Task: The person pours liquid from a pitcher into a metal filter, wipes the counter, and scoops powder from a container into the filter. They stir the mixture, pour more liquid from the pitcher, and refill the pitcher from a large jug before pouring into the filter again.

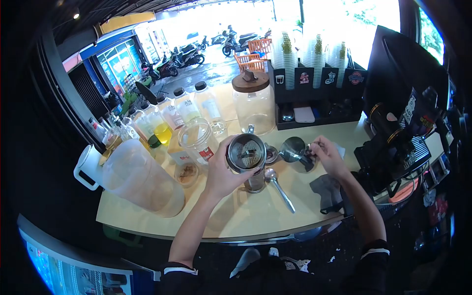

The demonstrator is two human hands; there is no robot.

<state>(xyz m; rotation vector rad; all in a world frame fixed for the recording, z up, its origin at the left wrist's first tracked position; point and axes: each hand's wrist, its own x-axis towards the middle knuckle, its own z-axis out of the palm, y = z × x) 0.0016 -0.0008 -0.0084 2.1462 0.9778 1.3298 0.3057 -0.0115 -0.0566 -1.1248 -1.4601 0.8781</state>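
My left hand (222,172) is wrapped round the rim of a metal cup (247,151) with dark contents and some foam or bubbles inside. Below it, a clear glass vessel (255,183) stands on the counter. My right hand (330,156) grips the handle of a small steel pitcher (293,149), to the right of the cup. Between cup and pitcher sits a small round metal item (271,153). A metal scoop (280,191) lies on the counter in front of them. An open clear jar (195,140) stands just left of my left hand.
A large translucent jug (142,177) stands on the left, with several bottles (186,104) behind. A wooden-lidded glass jar (253,105) and black cup rack (319,83) are at the back. A dark cloth (326,192) and black machine (388,157) are on the right.
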